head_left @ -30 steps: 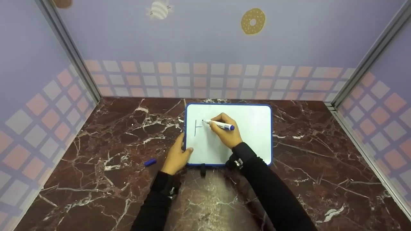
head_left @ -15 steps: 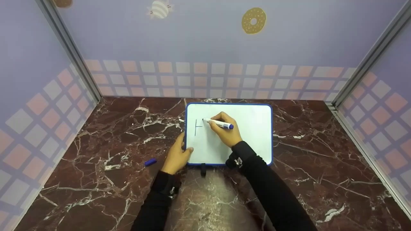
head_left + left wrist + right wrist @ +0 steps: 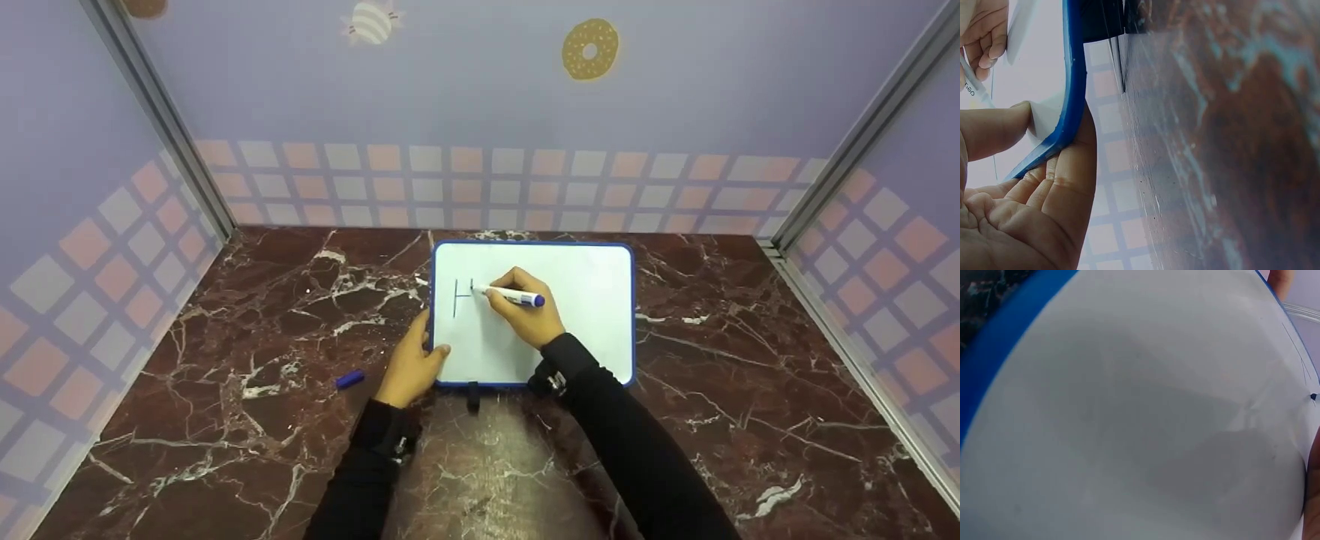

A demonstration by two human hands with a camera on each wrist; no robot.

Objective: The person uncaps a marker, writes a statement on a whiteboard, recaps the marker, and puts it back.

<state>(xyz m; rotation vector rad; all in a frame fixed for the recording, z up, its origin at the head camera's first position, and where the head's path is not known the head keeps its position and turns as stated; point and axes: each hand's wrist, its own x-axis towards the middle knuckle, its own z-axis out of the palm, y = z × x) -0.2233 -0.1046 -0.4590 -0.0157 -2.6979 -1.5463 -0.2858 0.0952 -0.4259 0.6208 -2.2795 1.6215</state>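
Note:
A small whiteboard (image 3: 585, 322) with a blue frame stands propped up on the marble table. My left hand (image 3: 412, 367) grips its lower left edge; in the left wrist view the thumb (image 3: 999, 130) lies on the white face and the fingers (image 3: 1069, 185) are behind the frame. My right hand (image 3: 531, 309) pinches a white marker (image 3: 517, 295) with a blue end, its dark tip (image 3: 1313, 396) at the board. Blue strokes (image 3: 456, 298) show near the board's left side: a tall upright line, a short crossbar and a short upright start beside the tip.
A blue marker cap (image 3: 350, 379) lies on the dark red marble table (image 3: 262, 465), left of my left hand. A black foot or clip (image 3: 473, 396) juts out under the board's lower edge. Patterned wall panels (image 3: 420, 90) enclose the table at the back and sides.
The marker tip has moved slightly down, leaving a short new upright stroke right of the crossbar. My left hand and the board have stayed in place.

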